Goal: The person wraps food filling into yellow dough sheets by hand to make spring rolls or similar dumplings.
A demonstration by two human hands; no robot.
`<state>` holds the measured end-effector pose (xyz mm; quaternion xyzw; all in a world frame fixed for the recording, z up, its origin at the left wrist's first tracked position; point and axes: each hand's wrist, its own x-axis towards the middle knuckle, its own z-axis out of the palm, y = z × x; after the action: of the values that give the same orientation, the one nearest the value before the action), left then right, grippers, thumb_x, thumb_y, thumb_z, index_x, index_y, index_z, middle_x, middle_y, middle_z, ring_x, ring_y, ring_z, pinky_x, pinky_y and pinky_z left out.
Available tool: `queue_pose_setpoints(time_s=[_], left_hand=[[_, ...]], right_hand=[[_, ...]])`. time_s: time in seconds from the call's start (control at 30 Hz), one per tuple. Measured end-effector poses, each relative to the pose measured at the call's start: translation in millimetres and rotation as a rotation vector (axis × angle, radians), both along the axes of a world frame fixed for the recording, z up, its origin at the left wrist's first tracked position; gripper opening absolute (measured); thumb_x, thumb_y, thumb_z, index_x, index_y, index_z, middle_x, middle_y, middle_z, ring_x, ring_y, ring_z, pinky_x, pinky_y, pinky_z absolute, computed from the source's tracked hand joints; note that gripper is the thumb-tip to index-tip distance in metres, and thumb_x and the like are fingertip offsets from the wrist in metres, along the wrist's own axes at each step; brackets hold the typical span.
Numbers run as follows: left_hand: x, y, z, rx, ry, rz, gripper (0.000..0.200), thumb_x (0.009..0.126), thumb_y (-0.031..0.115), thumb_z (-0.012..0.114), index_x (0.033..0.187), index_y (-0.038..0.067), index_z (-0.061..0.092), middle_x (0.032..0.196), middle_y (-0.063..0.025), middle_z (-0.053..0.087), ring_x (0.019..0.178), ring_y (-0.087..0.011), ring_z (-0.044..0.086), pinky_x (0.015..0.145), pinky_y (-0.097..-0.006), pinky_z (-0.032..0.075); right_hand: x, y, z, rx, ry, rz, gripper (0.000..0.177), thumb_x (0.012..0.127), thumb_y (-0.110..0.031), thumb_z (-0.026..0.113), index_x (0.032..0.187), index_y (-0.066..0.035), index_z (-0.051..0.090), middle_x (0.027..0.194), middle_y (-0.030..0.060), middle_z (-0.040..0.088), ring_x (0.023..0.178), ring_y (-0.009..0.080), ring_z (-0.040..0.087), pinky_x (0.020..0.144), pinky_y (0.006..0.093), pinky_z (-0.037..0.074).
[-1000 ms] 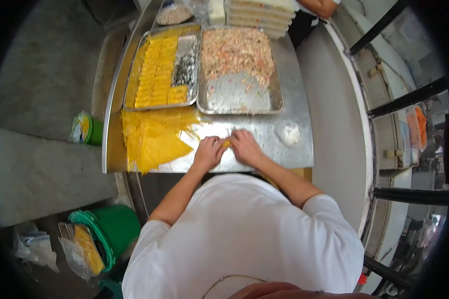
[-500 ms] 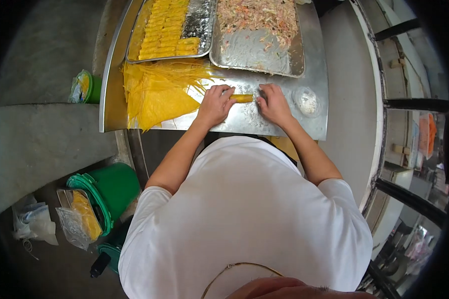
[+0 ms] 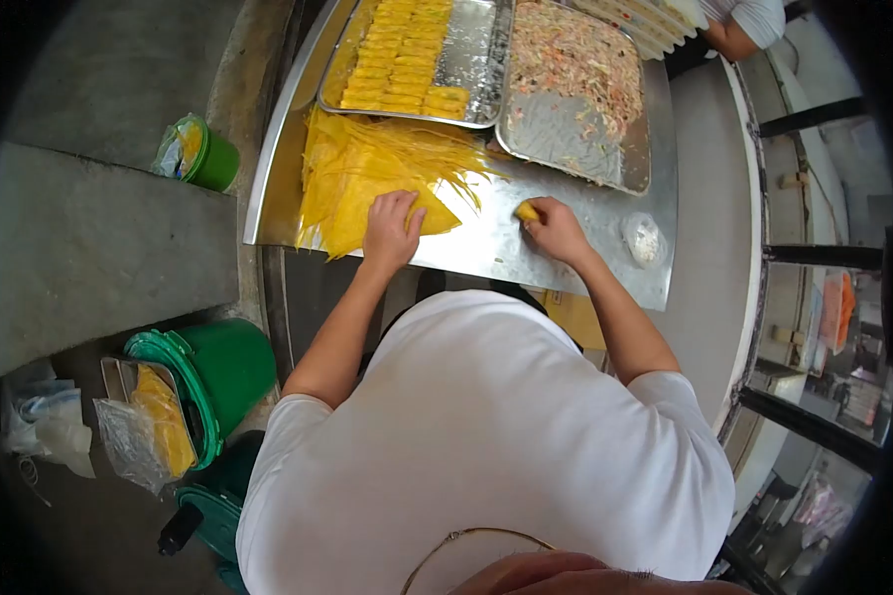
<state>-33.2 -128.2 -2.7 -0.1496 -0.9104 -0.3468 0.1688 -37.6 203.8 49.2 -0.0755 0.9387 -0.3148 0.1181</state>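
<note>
My left hand [image 3: 392, 232] rests on the stack of thin yellow sheets [image 3: 342, 188] at the left of the metal table, thumb apart from the fingers. In my right hand [image 3: 556, 230] is a yellow roll [image 3: 526, 211], pinched at the table's front part, with much of it hidden by the fingers. Rows of similar rolls [image 3: 402, 59] lie in a metal tray behind the sheets. To its right, another tray holds a shredded filling mixture [image 3: 575, 69]. A small clear container with white contents [image 3: 645, 241] sits right of my right hand.
The metal table [image 3: 466, 256] has a raised left edge. Green buckets [image 3: 230, 372] stand on the floor at left, beside plastic bags [image 3: 55, 421]. A co-worker's arm [image 3: 734, 40] shows at the top right near stacked pale trays [image 3: 655, 22]. Black bars [image 3: 824, 258] run along the right.
The roll has left the table surface between my hands and is now in my right hand. My left hand has moved left onto the sheets. The view has shifted, bringing the co-worker's arm in.
</note>
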Motion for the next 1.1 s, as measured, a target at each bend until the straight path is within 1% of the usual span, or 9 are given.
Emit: queue_pose_setpoints(time_s=[0.03, 0.13, 0.23, 0.4, 0.6, 0.67, 0.77, 0.8, 1.1], left_hand=[[0.9, -1.3, -1.0, -0.020, 0.005, -0.021, 0.032, 0.096, 0.025, 0.070, 0.120, 0.003, 0.070, 0.118, -0.0154, 0.068, 0.113, -0.0365, 0.060, 0.099, -0.0470, 0.047], [3.2, -0.5, -1.7, -0.038, -0.016, -0.031, 0.033, 0.095, 0.026, 0.071, 0.120, 0.004, 0.070, 0.118, -0.0137, 0.068, 0.112, -0.0348, 0.060, 0.098, -0.0471, 0.047], [1.6, -0.8, -1.6, -0.024, -0.015, -0.037, 0.032, 0.095, 0.025, 0.071, 0.119, 0.005, 0.070, 0.117, -0.0134, 0.068, 0.111, -0.0344, 0.060, 0.098, -0.0467, 0.046], [1.4, -0.1, 2.0, -0.023, -0.018, -0.016, 0.030, 0.095, 0.024, 0.070, 0.118, 0.005, 0.070, 0.115, -0.0129, 0.068, 0.109, -0.0346, 0.060, 0.097, -0.0465, 0.046], [0.5, -2.1, 5.7, 0.021, -0.036, -0.025, 0.029, 0.093, 0.022, 0.073, 0.116, 0.007, 0.071, 0.113, -0.0094, 0.068, 0.108, -0.0315, 0.061, 0.095, -0.0446, 0.048], [0.3, -1.7, 6.5, 0.025, -0.052, -0.010, 0.029, 0.092, 0.022, 0.074, 0.116, 0.007, 0.071, 0.113, -0.0093, 0.068, 0.108, -0.0313, 0.062, 0.095, -0.0444, 0.048], [1.2, -1.6, 7.4, 0.034, -0.082, -0.002, 0.029, 0.091, 0.023, 0.074, 0.115, 0.007, 0.071, 0.113, -0.0089, 0.068, 0.108, -0.0306, 0.061, 0.096, -0.0442, 0.048], [1.1, -1.9, 7.8, 0.039, -0.083, -0.003, 0.030, 0.091, 0.025, 0.073, 0.115, 0.007, 0.071, 0.114, -0.0086, 0.068, 0.109, -0.0301, 0.061, 0.098, -0.0442, 0.047], [-1.3, -2.0, 10.4, 0.056, -0.080, -0.006, 0.030, 0.088, 0.021, 0.077, 0.114, 0.006, 0.071, 0.112, -0.0090, 0.068, 0.107, -0.0309, 0.062, 0.095, -0.0435, 0.049]], right_hand=[[-3.2, -3.4, -1.9, 0.010, 0.002, 0.001, 0.029, 0.090, -0.008, 0.063, 0.117, -0.001, 0.073, 0.106, 0.0154, 0.074, 0.091, 0.0307, 0.071, 0.083, 0.0388, 0.056], [-6.4, -19.6, 11.6, -0.903, -0.572, -0.494, 0.034, 0.093, -0.004, 0.065, 0.126, 0.001, 0.066, 0.102, 0.0062, 0.070, 0.085, 0.0152, 0.067, 0.078, 0.0312, 0.055], [-30.2, -47.1, 46.4, -0.913, -0.559, -0.310, 0.036, 0.093, -0.004, 0.067, 0.129, 0.001, 0.064, 0.102, 0.0071, 0.070, 0.083, 0.0147, 0.065, 0.075, 0.0306, 0.054], [-129.6, -92.0, 99.3, -0.700, -0.323, -0.224, 0.023, 0.092, -0.007, 0.072, 0.114, 0.001, 0.070, 0.087, 0.0039, 0.070, 0.074, 0.0132, 0.064, 0.066, 0.0298, 0.051], [-283.0, -114.6, 46.7, -0.246, -0.076, 0.020, 0.032, 0.087, -0.014, 0.073, 0.114, 0.004, 0.072, 0.086, 0.0072, 0.071, 0.073, 0.0166, 0.064, 0.069, 0.0346, 0.053], [-310.1, -124.4, 20.2, 0.105, 0.176, 0.158, 0.037, 0.085, -0.017, 0.071, 0.115, 0.005, 0.072, 0.089, 0.0143, 0.075, 0.077, 0.0247, 0.068, 0.073, 0.0384, 0.054], [-327.9, -126.9, -6.6, 0.103, -0.091, 0.332, 0.039, 0.084, -0.017, 0.070, 0.115, 0.005, 0.074, 0.101, 0.0226, 0.076, 0.091, 0.0331, 0.073, 0.083, 0.0408, 0.056], [-328.7, -136.2, 11.8, 0.244, -0.252, 0.296, 0.039, 0.085, -0.013, 0.066, 0.120, 0.002, 0.075, 0.117, 0.0235, 0.076, 0.108, 0.0340, 0.074, 0.094, 0.0413, 0.057], [-337.7, -121.0, 7.4, 0.141, -0.159, 0.269, 0.043, 0.090, -0.007, 0.059, 0.131, -0.003, 0.073, 0.121, 0.0171, 0.077, 0.108, 0.0284, 0.073, 0.094, 0.0384, 0.056]])
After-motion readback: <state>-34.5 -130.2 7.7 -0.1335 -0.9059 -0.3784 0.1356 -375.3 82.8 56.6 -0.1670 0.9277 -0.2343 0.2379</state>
